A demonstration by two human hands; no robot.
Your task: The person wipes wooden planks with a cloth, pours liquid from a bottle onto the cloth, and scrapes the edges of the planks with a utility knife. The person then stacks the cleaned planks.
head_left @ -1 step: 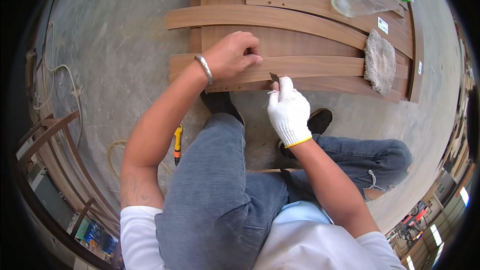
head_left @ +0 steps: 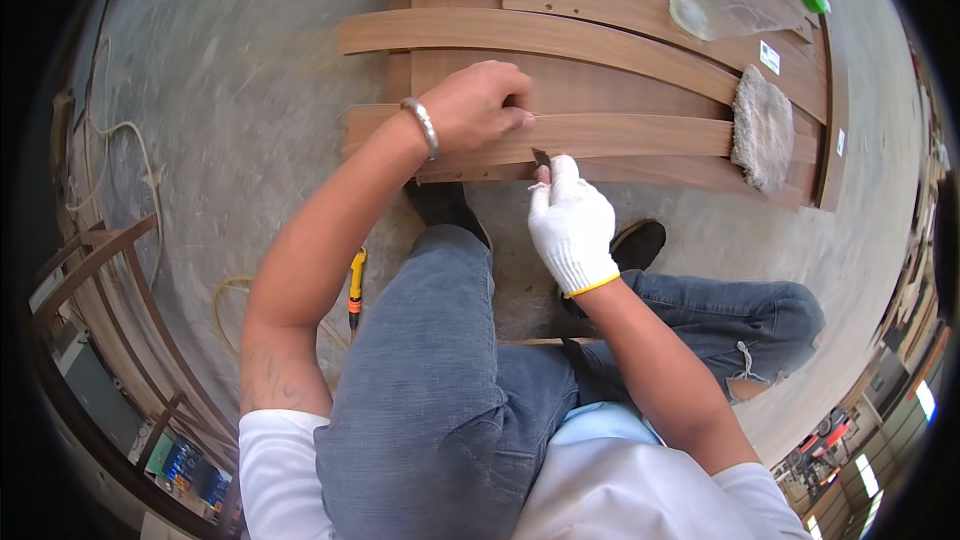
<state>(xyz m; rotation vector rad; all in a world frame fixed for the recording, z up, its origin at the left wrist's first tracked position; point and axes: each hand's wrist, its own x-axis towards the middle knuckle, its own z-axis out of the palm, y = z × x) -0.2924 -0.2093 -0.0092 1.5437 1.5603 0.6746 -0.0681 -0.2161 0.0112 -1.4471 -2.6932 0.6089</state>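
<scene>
My bare left hand [head_left: 480, 108], a silver bangle at its wrist, is closed over the left part of the nearest wooden slat [head_left: 620, 135]. Its fingers curl at the slat's far edge; whatever they hold is hidden. A white knit glove with a yellow hem covers my right hand [head_left: 573, 225], though a bare fingertip shows. That hand pinches a small dark flat blade [head_left: 541, 157], whose tip reaches over the slat's near edge. To the right, a grey fluffy cloth [head_left: 762, 130] lies across the same slat.
More brown slats and panels [head_left: 540, 32] are stacked beyond my hands. A clear bottle with a green cap [head_left: 745, 2] lies on them. A yellow-and-orange air-tool fitting [head_left: 356, 290] is on the concrete floor beside my left leg. At the left stands a brown frame [head_left: 95, 260] near a pale hose [head_left: 135, 130].
My right hand with the blade has shifted slightly left along the slat. The whole view has moved a little; my left hand keeps its place on the slat.
</scene>
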